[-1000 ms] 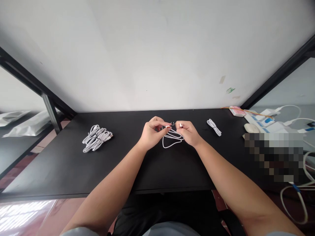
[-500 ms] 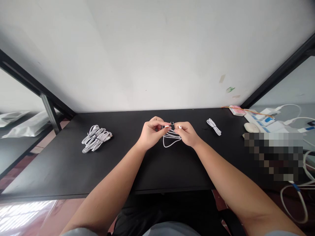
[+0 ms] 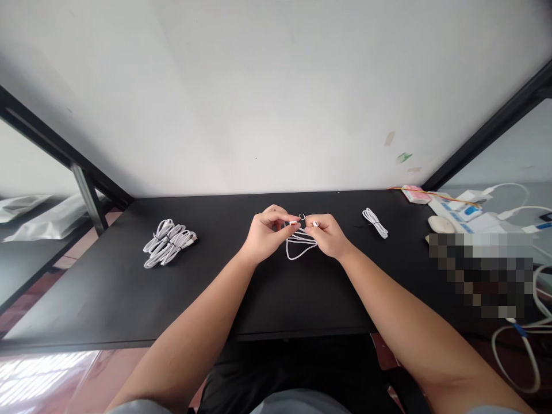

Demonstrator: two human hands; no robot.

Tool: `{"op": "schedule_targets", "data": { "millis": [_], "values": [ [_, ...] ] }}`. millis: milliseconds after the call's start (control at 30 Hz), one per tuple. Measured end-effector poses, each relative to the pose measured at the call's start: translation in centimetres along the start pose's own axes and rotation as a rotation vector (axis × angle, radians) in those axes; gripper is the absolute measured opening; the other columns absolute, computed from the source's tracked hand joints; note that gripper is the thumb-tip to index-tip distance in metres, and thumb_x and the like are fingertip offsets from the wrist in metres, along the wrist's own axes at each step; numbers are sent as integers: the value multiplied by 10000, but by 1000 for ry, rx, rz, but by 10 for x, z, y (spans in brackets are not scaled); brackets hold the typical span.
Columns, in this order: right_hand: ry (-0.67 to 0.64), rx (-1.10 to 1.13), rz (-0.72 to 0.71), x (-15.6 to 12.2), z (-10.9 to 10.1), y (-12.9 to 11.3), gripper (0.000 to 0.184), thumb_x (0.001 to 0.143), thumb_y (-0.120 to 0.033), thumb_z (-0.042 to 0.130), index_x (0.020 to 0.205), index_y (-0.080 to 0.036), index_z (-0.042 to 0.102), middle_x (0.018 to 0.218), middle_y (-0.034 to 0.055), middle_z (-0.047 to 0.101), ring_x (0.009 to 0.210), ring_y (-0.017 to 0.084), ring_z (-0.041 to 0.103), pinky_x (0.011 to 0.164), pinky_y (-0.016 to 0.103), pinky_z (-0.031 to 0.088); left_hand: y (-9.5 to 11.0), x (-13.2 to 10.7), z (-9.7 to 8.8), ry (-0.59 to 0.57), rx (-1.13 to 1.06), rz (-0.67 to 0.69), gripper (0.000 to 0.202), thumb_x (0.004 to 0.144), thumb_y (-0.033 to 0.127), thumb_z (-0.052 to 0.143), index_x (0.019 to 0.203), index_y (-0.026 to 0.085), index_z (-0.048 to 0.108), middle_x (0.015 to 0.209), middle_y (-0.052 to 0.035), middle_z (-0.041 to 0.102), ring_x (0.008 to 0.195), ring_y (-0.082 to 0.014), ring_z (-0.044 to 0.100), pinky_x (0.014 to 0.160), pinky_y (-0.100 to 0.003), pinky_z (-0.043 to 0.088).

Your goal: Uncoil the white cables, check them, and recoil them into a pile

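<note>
My left hand (image 3: 272, 233) pinches one end of a white charging cable (image 3: 297, 257) between thumb and fingers; its plug shows a bit of orange. Close beside it, my right hand (image 3: 328, 234) is closed around the cable's other end, with a small white plug showing above the thumb. Between and below the hands, the cable hangs in loose loops just over the black table (image 3: 302, 305). To the left lie bundled white cables (image 3: 169, 242), held with dark ties. A single tied white cable (image 3: 375, 223) rests to the right of my right hand.
At the right stand a power strip (image 3: 451, 215) with plugged-in chargers, a white mouse (image 3: 440, 224) and a pink-and-white box (image 3: 415, 194). A blurred-out area covers things nearby. White cords (image 3: 532, 374) hang at the right edge. A pale wall (image 3: 259, 103) rises behind the table.
Almost nothing differs. Both hands keep their hold on the cable ends, and the hanging loop has shifted very slightly.
</note>
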State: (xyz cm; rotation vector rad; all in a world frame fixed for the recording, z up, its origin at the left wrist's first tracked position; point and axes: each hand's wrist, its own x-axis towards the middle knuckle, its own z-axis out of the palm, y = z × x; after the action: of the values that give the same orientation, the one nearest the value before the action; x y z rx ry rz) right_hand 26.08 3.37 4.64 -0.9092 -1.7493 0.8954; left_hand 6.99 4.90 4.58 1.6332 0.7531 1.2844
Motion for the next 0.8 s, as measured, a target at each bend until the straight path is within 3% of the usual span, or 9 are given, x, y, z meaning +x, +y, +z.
{"op": "schedule_targets", "data": {
  "millis": [133, 300, 400, 500, 633, 800],
  "values": [
    [-2, -24, 1, 0, 0, -2, 373, 847, -221, 496, 576, -215, 241, 555, -47, 258, 553, 102, 233, 552, 303, 204, -2, 1, 1, 35, 12, -1, 131, 779, 295, 821, 893, 230, 815, 932, -79, 720, 882, -196, 641, 758, -327, 498],
    [-4, -3, 21, 1, 0, -2, 307, 913, -271, 469, 625, -210, 380, 590, -39, 338, 565, 116, 299, 559, 295, 245, -5, 3, 2, 120, -42, -148, 243, 823, 397, 771, 909, 171, 797, 974, -98, 768, 947, -222, 697, 887, -356, 525],
    [39, 19, 30, 1, 0, 3, 281, 953, -310, 452, 692, -208, 476, 617, -32, 384, 575, 127, 345, 572, 293, 283, -5, 6, 1, 174, -30, -186, 322, 886, 444, 694, 1023, 163, 768, 815, -47, 715, 738, -148, 671, 763, -293, 524],
    [105, 31, 75, 2, 0, 9, 303, 986, -384, 438, 764, -211, 550, 612, -35, 371, 562, 133, 346, 563, 289, 294, -7, 7, 0, 218, -39, -206, 354, 918, 486, 637, 1033, 165, 732, 651, 23, 555, 530, -84, 517, 553, -231, 431],
    [130, 29, 117, 2, 1, 14, 360, 1001, -452, 430, 774, -211, 571, 613, -36, 347, 550, 129, 329, 535, 281, 276, -11, 8, 1, 216, -157, -250, 337, 922, 501, 618, 942, 169, 667, 577, 68, 373, 461, -63, 347, 454, -205, 301],
    [169, 109, 149, 3, 2, 16, 345, 984, -471, 451, 816, -210, 603, 610, -47, 303, 521, 120, 283, 495, 269, 275, -15, 9, -1, 236, -138, -332, 318, 943, 481, 573, 892, 173, 635, 569, 79, 298, 448, -59, 273, 424, -191, 233]
  ]
}}
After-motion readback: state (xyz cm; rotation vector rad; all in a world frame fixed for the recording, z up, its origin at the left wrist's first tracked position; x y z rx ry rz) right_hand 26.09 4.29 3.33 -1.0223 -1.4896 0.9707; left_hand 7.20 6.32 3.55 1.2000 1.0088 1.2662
